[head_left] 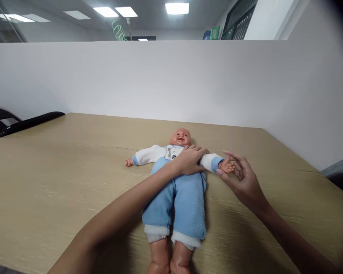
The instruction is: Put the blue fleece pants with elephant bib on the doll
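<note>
A baby doll in a blue and white fleece suit lies on its back on the wooden table, head away from me, arms spread. My left hand rests on the doll's chest and upper sleeve, fingers closed over the fabric. My right hand pinches the doll's small hand at the end of the white and blue sleeve, thumb and fingers around it.
A white partition wall runs behind and along the right of the table. A black chair back shows at the far left edge. Ceiling lights are visible above the partition.
</note>
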Motion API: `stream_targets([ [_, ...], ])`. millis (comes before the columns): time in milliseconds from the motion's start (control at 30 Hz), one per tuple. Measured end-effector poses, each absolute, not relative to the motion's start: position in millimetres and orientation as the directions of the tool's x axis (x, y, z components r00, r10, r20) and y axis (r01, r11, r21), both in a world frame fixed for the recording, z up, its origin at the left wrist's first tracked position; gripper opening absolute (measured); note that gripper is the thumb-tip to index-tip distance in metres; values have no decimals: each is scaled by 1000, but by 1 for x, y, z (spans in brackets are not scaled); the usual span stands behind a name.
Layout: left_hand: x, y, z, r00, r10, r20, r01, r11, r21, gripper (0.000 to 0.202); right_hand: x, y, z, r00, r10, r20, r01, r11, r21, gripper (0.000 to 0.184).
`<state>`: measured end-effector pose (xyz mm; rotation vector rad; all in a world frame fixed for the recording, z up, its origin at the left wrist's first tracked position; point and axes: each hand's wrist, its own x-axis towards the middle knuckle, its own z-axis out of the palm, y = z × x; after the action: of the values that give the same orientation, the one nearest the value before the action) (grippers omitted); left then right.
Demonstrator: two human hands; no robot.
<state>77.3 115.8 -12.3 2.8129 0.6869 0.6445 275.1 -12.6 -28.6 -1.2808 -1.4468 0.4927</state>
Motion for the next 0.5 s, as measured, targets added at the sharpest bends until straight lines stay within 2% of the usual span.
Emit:
stream_targets([
  [67, 73, 115, -13, 761, 495, 419, 393, -866, 311, 47, 275, -13, -45, 184, 882, 433, 401, 335, -853, 71],
  [167, 65, 115, -14, 687, 541, 484, 326, -826, 460, 41, 279, -13, -69, 160, 915, 372, 388, 288, -876, 73],
  [333, 49, 115, -11, 518, 672, 529, 164, -685, 710, 36, 277, -13, -84, 17, 971, 240, 465, 205, -861, 54],
  [500, 32, 117, -8, 352, 787, 506, -12, -537, 843, 44, 270, -17, -83, -70, 960, 271, 586, 259, -768, 43],
])
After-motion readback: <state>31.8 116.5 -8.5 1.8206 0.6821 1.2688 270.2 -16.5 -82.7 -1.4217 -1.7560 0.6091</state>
